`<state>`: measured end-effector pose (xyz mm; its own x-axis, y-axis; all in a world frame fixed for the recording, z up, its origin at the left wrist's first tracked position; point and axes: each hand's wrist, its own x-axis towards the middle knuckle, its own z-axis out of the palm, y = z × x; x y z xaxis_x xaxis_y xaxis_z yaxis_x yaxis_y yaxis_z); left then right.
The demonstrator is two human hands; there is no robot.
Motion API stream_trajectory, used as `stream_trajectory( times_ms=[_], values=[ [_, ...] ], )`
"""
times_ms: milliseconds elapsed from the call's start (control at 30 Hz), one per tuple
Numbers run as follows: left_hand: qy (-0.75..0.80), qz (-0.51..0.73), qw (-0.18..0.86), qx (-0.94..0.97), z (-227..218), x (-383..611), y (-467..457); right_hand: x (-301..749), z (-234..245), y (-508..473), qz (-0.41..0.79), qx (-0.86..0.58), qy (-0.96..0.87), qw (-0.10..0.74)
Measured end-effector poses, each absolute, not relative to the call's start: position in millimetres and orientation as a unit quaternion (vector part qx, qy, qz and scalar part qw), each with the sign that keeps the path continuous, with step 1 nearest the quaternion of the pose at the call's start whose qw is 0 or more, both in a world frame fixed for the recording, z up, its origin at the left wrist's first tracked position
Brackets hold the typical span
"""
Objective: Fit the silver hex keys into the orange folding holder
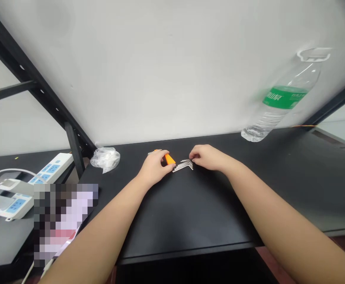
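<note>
My left hand (156,166) is closed around an orange plastic holder (169,159), which slants across the black desk. Thin metal ends (150,152) show past the back of that hand. Between my hands several L-shaped hex keys (183,165) lie side by side on the desktop, their bends toward the right. My right hand (204,156) is at the right end of this row, thumb and fingers pinched together at the rearmost hex key (186,160). The fingers partly hide that key's short end.
A crumpled clear plastic bag (105,158) lies at the left. Behind on the right stands a large water bottle (282,98) with a green label. A white power strip (36,185) and a pixelated patch are left of the black desk (190,221). A metal frame (42,92) rises by the wall.
</note>
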<state>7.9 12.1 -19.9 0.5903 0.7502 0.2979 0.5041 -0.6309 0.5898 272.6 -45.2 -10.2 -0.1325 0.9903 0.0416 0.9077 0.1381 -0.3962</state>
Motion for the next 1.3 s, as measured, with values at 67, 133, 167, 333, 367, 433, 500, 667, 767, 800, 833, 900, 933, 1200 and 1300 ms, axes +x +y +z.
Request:
stream_trajectory(
  times_ms=[67,133,167,333,367,433,500,667,767,800,833,900,933,1200,1300],
  values=[
    [0.363,0.27,0.231,0.861,-21,8,12,270,-9,-47,0.135,-0.63,-0.75,0.149],
    [0.365,0.273,0.233,0.859,-21,8,12,266,-6,-49,0.137,-0.619,-0.759,0.15],
    [0.366,0.274,0.232,0.859,-21,8,12,264,-5,-50,0.142,-0.613,-0.762,0.149],
    [0.367,0.276,0.233,0.857,-20,8,12,256,1,-56,0.179,-0.595,-0.772,0.135],
    [0.367,0.276,0.237,0.856,-20,8,13,255,1,-56,0.183,-0.593,-0.773,0.132],
    [0.371,0.27,0.254,0.851,-19,8,13,253,0,-56,0.183,-0.594,-0.772,0.129],
    [0.377,0.264,0.29,0.839,-19,9,13,252,-3,-54,0.172,-0.603,-0.768,0.13],
    [0.39,0.292,0.39,0.781,-21,10,15,254,-10,-49,0.122,-0.617,-0.763,0.147],
    [0.389,0.31,0.427,0.755,-23,10,17,254,-8,-50,0.098,-0.611,-0.77,0.154],
    [0.381,0.316,0.445,0.746,-24,10,18,253,-7,-50,0.094,-0.609,-0.773,0.148],
    [0.368,0.323,0.465,0.737,-25,11,19,251,-6,-51,0.093,-0.61,-0.775,0.138],
    [0.34,0.335,0.506,0.719,-26,11,21,246,-4,-53,0.09,-0.615,-0.775,0.114],
    [0.33,0.342,0.522,0.709,-27,12,21,244,-4,-53,0.086,-0.617,-0.775,0.102],
    [0.328,0.37,0.572,0.654,-28,12,21,245,5,-59,0.137,-0.595,-0.778,0.146],
    [0.336,0.376,0.57,0.649,-24,12,18,255,12,-61,0.162,-0.579,-0.763,0.237]
  ],
)
